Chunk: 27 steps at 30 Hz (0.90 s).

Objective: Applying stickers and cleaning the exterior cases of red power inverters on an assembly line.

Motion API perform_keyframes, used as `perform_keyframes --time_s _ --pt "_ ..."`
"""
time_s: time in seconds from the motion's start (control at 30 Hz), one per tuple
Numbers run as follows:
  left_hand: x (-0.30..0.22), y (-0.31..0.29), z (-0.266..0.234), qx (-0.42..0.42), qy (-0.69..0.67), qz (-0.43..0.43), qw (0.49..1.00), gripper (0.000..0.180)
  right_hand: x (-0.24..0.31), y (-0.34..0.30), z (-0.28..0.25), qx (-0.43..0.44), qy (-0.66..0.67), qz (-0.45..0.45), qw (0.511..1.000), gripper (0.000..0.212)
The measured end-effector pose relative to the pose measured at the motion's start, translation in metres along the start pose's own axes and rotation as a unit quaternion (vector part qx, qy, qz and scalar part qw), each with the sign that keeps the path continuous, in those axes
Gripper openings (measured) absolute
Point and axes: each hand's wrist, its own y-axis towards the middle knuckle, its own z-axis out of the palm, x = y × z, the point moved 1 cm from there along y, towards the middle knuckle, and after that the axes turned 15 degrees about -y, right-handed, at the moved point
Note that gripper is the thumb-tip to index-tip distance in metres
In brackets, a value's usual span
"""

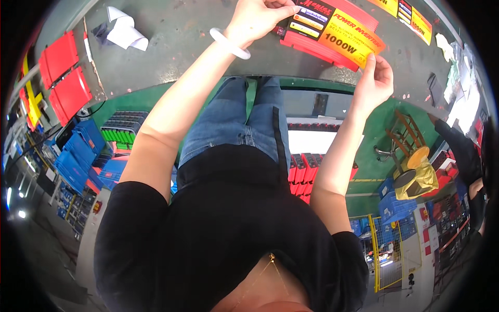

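A yellow, red and black label lies stretched across the top of a red ribbed housing at the worktable's near edge. Pinched between the thumb and fingers of my left hand is the label's left end. My right hand grips its lower right corner, thumb on top. The right part of the label looks slightly raised; whether the rest touches the housing I cannot tell. A white bangle circles my left wrist.
Crumpled white paper lies on the grey worktable. Two red panels are at the far left. More labels lie at the upper right. Below stand blue bins, red units and a wooden chair. Another person's dark sleeve shows at right.
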Motion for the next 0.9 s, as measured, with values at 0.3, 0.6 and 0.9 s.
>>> perform_keyframes --time_s 0.3,0.6,0.9 --pt "0.024 0.004 -0.001 0.023 -0.029 0.026 0.999 0.011 -0.008 0.0 0.002 0.013 -0.007 -0.022 1.0 0.036" --pt "0.02 0.005 0.006 -0.001 0.017 0.029 0.999 0.011 -0.015 0.003 0.004 0.009 -0.033 -0.052 0.998 0.038" --pt "0.019 0.003 0.004 0.013 0.006 0.025 1.0 0.011 -0.012 0.005 0.003 0.011 0.02 -0.053 0.998 0.04"
